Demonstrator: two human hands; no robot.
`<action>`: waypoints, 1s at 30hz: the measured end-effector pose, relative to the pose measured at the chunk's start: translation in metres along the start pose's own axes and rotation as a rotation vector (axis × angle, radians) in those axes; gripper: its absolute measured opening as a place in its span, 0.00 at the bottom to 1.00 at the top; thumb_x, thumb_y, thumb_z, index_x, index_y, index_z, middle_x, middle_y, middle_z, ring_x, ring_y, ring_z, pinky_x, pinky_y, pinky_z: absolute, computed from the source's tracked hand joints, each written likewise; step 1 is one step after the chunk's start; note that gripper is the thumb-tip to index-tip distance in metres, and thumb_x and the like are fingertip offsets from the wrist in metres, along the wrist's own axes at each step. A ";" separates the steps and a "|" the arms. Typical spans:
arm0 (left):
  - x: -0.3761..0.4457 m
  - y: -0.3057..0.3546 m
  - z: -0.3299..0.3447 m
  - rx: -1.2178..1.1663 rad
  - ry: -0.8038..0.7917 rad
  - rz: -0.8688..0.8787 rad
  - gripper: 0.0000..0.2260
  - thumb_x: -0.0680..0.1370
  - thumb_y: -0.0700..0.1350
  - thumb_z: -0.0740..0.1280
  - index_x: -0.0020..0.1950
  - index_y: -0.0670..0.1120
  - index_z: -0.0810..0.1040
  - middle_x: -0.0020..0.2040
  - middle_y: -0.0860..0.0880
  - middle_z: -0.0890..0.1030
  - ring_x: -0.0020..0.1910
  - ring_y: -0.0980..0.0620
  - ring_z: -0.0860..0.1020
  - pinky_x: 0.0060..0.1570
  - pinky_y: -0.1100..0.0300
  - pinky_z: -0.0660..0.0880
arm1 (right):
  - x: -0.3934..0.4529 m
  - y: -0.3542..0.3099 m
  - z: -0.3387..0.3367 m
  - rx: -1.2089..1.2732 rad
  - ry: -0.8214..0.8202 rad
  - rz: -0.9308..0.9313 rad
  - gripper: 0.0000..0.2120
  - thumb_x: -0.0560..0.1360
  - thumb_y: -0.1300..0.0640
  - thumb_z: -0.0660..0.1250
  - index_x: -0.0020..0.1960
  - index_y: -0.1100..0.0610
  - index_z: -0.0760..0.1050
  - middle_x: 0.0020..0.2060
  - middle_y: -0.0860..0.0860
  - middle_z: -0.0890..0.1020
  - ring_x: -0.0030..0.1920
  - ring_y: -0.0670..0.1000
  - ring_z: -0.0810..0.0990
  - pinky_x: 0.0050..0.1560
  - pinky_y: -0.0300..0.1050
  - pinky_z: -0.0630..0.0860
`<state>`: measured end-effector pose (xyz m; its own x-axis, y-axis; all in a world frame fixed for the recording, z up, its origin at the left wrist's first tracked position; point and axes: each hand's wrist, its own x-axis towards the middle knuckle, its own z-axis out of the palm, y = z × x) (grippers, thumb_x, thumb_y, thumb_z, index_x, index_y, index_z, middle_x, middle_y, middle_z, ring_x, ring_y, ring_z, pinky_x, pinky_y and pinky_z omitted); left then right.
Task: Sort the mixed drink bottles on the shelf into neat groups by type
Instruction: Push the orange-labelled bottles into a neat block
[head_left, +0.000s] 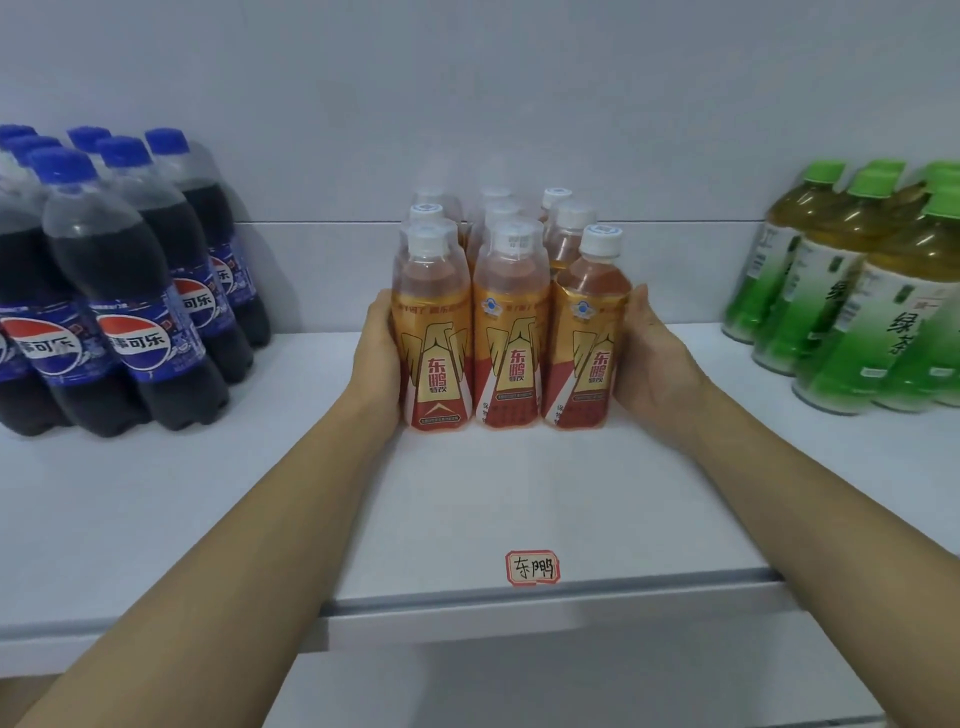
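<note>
Nine orange energy-drink bottles (511, 312) grouped in three rows of three at the middle of a white shelf (156, 509), all upright with white caps. Left hand (376, 358) flat against the left side of the front-left bottle, fingers straight, its grip released and merely pressing. Right hand (654, 358) pressed the same way against the right side of the front-right bottle, fingers extended along the label, grasping nothing. Both forearms reaching in from the near edge. Well left of the orange group, a tight cluster of dark cola bottles (124, 291) with blue caps; seven caps countable, some cut off by the frame edge. Well right of the orange group, green tea bottles (857, 301) with green caps, at least five visible, the rest running out of view. Directly in front of the orange group, on the shelf's front lip, one small red-bordered handwritten label (532, 567).
</note>
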<state>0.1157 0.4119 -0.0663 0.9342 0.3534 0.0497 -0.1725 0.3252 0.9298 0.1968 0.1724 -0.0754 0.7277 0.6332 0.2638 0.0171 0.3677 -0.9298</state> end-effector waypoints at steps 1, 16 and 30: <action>-0.002 0.001 -0.002 0.007 0.009 -0.011 0.26 0.83 0.62 0.53 0.51 0.52 0.89 0.56 0.44 0.86 0.55 0.44 0.85 0.53 0.48 0.83 | -0.001 0.000 -0.004 -0.073 -0.012 0.005 0.40 0.74 0.35 0.70 0.78 0.55 0.64 0.72 0.56 0.76 0.72 0.57 0.74 0.67 0.54 0.76; -0.005 -0.014 -0.042 0.448 -0.189 0.214 0.52 0.57 0.56 0.86 0.72 0.59 0.58 0.71 0.44 0.75 0.66 0.46 0.79 0.58 0.46 0.81 | 0.005 0.014 -0.023 -0.548 0.139 -0.096 0.55 0.60 0.51 0.85 0.80 0.53 0.59 0.68 0.54 0.78 0.69 0.57 0.77 0.68 0.62 0.75; -0.016 0.002 -0.049 0.863 -0.118 0.250 0.43 0.53 0.66 0.82 0.63 0.57 0.71 0.56 0.56 0.81 0.52 0.58 0.81 0.48 0.54 0.83 | 0.002 0.016 -0.027 -0.623 -0.008 -0.057 0.55 0.60 0.66 0.86 0.78 0.53 0.58 0.63 0.52 0.82 0.63 0.55 0.82 0.62 0.54 0.80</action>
<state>0.0847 0.4500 -0.0833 0.9353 0.2174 0.2794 -0.1246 -0.5365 0.8346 0.2170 0.1613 -0.0962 0.7085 0.6303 0.3174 0.4542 -0.0631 -0.8887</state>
